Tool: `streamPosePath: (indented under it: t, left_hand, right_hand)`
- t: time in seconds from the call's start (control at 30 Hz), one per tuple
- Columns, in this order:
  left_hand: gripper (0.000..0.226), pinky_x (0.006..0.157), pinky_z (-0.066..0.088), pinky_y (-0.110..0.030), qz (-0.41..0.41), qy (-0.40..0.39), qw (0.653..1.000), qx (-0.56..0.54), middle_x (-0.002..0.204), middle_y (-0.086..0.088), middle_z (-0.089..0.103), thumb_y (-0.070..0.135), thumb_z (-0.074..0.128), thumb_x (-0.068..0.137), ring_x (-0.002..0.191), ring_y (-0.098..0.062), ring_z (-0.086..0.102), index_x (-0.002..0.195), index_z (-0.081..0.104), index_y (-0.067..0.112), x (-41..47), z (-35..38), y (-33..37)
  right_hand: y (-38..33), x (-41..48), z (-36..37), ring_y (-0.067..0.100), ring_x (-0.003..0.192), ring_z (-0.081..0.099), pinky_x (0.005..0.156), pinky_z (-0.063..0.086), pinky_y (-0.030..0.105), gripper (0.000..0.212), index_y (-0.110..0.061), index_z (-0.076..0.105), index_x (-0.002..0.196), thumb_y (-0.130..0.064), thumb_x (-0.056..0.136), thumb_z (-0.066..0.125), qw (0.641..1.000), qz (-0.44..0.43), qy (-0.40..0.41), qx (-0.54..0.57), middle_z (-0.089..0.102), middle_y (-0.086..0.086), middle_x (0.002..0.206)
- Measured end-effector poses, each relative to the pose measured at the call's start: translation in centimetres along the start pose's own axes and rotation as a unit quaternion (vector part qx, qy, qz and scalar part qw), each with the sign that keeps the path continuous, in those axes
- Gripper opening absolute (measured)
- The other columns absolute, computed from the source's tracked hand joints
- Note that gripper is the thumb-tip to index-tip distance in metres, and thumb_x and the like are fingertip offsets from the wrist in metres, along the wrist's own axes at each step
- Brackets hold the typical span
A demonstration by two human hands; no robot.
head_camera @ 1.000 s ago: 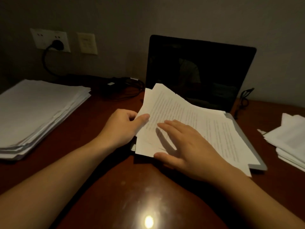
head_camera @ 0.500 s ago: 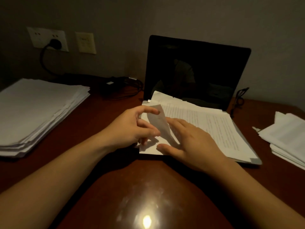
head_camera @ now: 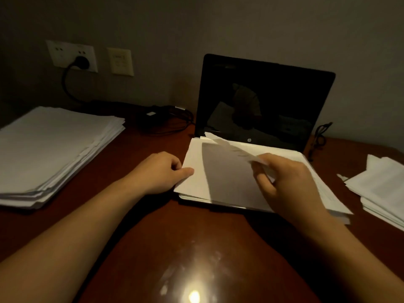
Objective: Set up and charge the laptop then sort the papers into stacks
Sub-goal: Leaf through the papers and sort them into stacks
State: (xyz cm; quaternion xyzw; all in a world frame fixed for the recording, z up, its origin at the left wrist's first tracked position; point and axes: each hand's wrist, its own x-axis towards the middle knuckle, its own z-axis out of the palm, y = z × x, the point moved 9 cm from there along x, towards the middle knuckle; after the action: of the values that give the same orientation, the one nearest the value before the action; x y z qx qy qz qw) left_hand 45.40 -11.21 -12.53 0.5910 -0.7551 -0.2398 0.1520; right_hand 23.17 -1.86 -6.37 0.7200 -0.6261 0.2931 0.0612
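Papers (head_camera: 220, 180), left edge in left hand (head_camera: 158, 173)

right hand (head_camera: 288, 184) lifts a sheet (head_camera: 236, 150); left hand (head_camera: 159, 173) pinches papers (head_camera: 218, 178) on laptop (head_camera: 262, 99).

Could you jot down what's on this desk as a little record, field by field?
laptop: open, screen dark, on the table
pile: loose papers lying on the laptop's base
left hand: holds the pile's left edge
right hand: pinches one sheet, raised above the pile
left stack: thick, at the table's left
right stack: at the table's right edge
plug: in the wall socket
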Motion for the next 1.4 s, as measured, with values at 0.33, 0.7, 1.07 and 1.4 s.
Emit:
streamPosePath:
  t: [0.33, 0.7, 1.07, 1.4]
  left_hand:
    - [0.017, 0.068, 0.062, -0.032, -0.034, 0.062, 0.938, -0.34, 0.086, 0.004, 0.077, 0.036, 0.07, 0.093, 0.078, -0.012, 0.075, 0.093, 0.077, 0.021, -0.9, -1.3, 0.0]
    - [0.063, 0.103, 0.049, -0.052, 0.047, -0.161, 0.744, -0.647, 0.132, -0.017, 0.065, 0.059, 0.055, 0.092, 0.123, -0.035, 0.063, 0.139, 0.053, 0.018, -2.7, 1.5, 6.0]
    - [0.021, 0.073, 0.063, -0.035, 0.058, 0.085, 0.88, -0.463, 0.101, -0.001, 0.078, 0.012, 0.051, 0.104, 0.089, -0.015, 0.075, 0.105, 0.07, 0.02, -2.1, 0.2, 3.7]
    - [0.028, 0.092, 0.058, -0.046, 0.058, 0.082, 0.817, -0.568, 0.117, -0.005, 0.075, 0.01, 0.056, 0.1, 0.107, -0.025, 0.072, 0.126, 0.065, 0.012, -1.0, -1.7, 2.4]
  right_hand:
    - [-4.1, -1.7, 4.7, 0.008, 0.137, 0.038, 0.11, 0.036, 0.028, 0.065, -0.04, 0.029, 0.152, -0.06, 0.093, 0.047, 0.973, -0.116, -0.188, -0.066, 0.037, -0.017, 0.153]
    - [-3.5, -0.6, 2.4, 0.02, 0.09, 0.061, 0.075, 0.053, 0.034, 0.029, -0.029, 0.062, 0.122, -0.028, 0.094, 0.054, 0.995, -0.067, -0.07, -0.029, 0.065, -0.002, 0.103]
    - [-0.9, 0.4, 0.9, 0.009, 0.118, 0.05, 0.103, 0.039, 0.025, 0.044, -0.019, 0.064, 0.128, -0.043, 0.094, 0.048, 0.99, -0.106, 0.017, 0.096, 0.063, -0.006, 0.126]
    - [6.5, 0.1, 0.7, 0.013, 0.086, 0.072, 0.068, 0.059, 0.029, 0.028, -0.017, 0.065, 0.109, -0.031, 0.086, 0.073, 0.896, 0.229, -0.01, 0.381, 0.074, -0.002, 0.097]
